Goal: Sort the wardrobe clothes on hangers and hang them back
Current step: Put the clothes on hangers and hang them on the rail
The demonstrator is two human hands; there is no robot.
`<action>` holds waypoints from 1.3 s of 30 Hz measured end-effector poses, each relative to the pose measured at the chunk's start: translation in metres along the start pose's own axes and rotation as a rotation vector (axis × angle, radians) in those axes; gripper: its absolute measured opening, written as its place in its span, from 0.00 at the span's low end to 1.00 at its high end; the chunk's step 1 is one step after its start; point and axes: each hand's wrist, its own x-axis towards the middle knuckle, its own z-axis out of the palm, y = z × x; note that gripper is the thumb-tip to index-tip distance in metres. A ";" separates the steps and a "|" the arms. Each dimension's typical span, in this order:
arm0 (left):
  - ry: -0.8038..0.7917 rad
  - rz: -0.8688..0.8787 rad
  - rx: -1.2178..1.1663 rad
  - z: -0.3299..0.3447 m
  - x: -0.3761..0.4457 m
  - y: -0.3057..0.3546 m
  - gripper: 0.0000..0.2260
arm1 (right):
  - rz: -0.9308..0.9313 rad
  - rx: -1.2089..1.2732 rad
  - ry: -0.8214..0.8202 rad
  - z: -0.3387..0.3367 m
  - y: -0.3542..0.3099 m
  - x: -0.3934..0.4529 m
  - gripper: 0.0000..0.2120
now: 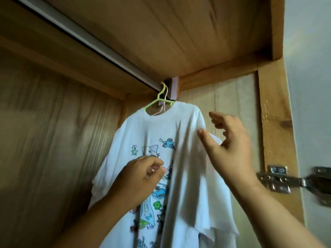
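Observation:
A white T-shirt with a coloured cartoon print hangs on a light green hanger. The hanger is hooked on the metal rail at its far right end. A pink hanger hangs just behind it, and another white garment shows below the shirt's right sleeve. My left hand is at the shirt's chest, fingers curled, thumb and forefinger pinching the fabric at the print. My right hand is at the shirt's right shoulder. Its thumb touches the sleeve and its fingers are spread apart.
The wardrobe is wooden, with a back panel on the left and a side wall close behind the shirt. A metal door hinge sits on the right frame post. The rail to the left of the hangers carries nothing.

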 end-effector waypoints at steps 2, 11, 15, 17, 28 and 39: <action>-0.022 0.002 -0.029 0.012 -0.024 0.008 0.15 | 0.044 0.055 -0.032 -0.022 -0.010 -0.047 0.15; -0.224 -0.008 -0.080 0.065 -0.155 0.072 0.14 | 0.431 0.043 -0.370 -0.142 -0.036 -0.222 0.09; -0.460 0.009 -0.088 0.086 -0.230 0.111 0.15 | 0.660 0.051 -0.575 -0.215 -0.064 -0.276 0.11; -0.555 -0.007 -0.139 0.096 -0.268 0.134 0.15 | 0.767 0.082 -0.618 -0.252 -0.080 -0.301 0.13; -0.949 0.095 -0.480 0.167 -0.424 0.269 0.14 | 1.243 -0.192 -0.467 -0.460 -0.150 -0.390 0.01; -1.382 0.343 -0.740 0.288 -0.501 0.407 0.17 | 1.448 -0.824 -0.160 -0.617 -0.204 -0.428 0.06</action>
